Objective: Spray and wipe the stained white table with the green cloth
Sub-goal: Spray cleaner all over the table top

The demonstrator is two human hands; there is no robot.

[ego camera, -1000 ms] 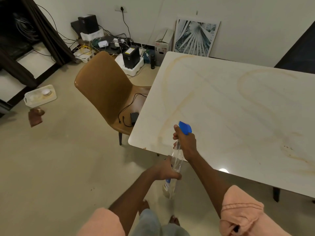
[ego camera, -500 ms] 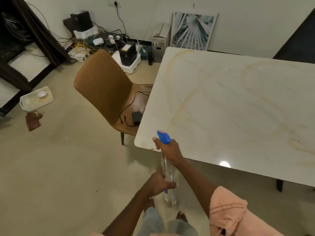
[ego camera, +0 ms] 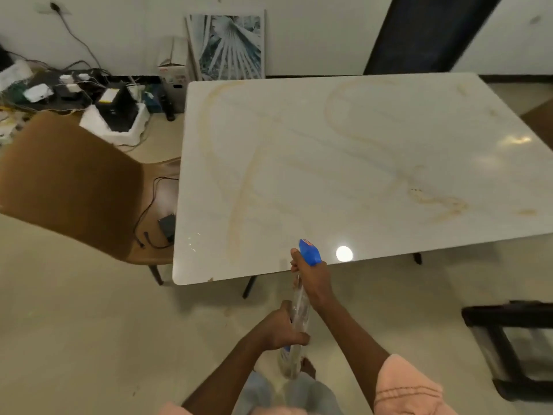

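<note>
Just off the near edge of the stained white marble-look table (ego camera: pixel 344 163), my right hand (ego camera: pixel 311 280) gripped the neck of the clear plastic spray bottle (ego camera: pixel 299 313) under its blue trigger head (ego camera: pixel 310 252). My left hand (ego camera: pixel 282 327) curled round the bottle's body lower down, above the floor.

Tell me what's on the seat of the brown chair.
On the chair seat lies a small dark box with a black cable. The table edge covers the rest of the seat.

A home room: dining table (ego camera: pixel 344 163), chair (ego camera: pixel 68 187), leaning picture (ego camera: pixel 229 46)
</note>
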